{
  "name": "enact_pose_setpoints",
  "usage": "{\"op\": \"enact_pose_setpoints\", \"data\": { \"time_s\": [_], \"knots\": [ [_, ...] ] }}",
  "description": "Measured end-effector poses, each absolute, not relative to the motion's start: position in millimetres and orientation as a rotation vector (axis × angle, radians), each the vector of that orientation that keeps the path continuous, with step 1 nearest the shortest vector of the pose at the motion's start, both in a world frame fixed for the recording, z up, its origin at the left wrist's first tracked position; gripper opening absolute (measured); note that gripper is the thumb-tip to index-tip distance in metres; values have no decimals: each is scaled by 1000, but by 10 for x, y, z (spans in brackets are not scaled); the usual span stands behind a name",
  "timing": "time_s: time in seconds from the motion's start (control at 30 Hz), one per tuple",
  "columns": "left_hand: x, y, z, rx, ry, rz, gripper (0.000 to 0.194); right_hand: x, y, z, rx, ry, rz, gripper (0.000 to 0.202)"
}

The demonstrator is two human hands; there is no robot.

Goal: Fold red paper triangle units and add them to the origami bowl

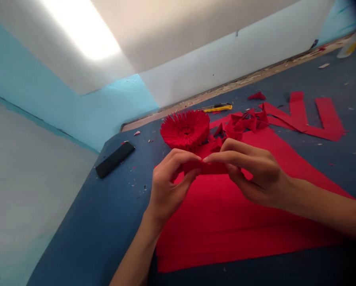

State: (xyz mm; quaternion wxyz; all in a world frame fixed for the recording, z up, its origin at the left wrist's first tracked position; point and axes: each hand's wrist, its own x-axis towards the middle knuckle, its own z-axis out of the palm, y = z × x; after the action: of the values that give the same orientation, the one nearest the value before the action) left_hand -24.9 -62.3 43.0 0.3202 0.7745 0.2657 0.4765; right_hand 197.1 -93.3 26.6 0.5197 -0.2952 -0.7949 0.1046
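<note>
Between both hands is a small strip of red paper (pixel 211 168), raised over the large red paper sheets (pixel 219 222). My left hand (pixel 172 178) pinches its left end between thumb and fingers. From the other side, my right hand (pixel 252 169) grips the strip, its index fingertip meeting the left one at the upper edge. Just beyond the hands stands a round, pleated red paper piece (pixel 185 129) with a hole in its middle. Several small folded red paper pieces (pixel 240 123) lie in a heap to its right.
A yellow utility knife (pixel 218 107) lies behind the heap. Long red paper strips (pixel 303 117) spread over the blue table (pixel 112 222) at right. A black rectangular object (pixel 115 159) rests at left. At the far right corner is a blurred bottle (pixel 350 45). Paper scraps dot the tabletop.
</note>
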Motion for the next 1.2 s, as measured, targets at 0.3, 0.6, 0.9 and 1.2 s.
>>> {"op": "enact_pose_setpoints", "data": {
  "time_s": [0.3,0.6,0.9,1.2],
  "knots": [
    [-207,-670,499,1735,746,1301,19,1971,-961,227,-693,-1934,294,59],
    [-226,-696,493,1793,779,1327,10,1970,-976,219,-689,-1927,297,58],
    [-275,-621,510,2177,714,1528,14,1957,-973,247,-694,-1890,433,47],
    [-223,-672,391,1976,687,1458,14,1965,-1033,353,-721,-1915,734,25]
  ]
}}
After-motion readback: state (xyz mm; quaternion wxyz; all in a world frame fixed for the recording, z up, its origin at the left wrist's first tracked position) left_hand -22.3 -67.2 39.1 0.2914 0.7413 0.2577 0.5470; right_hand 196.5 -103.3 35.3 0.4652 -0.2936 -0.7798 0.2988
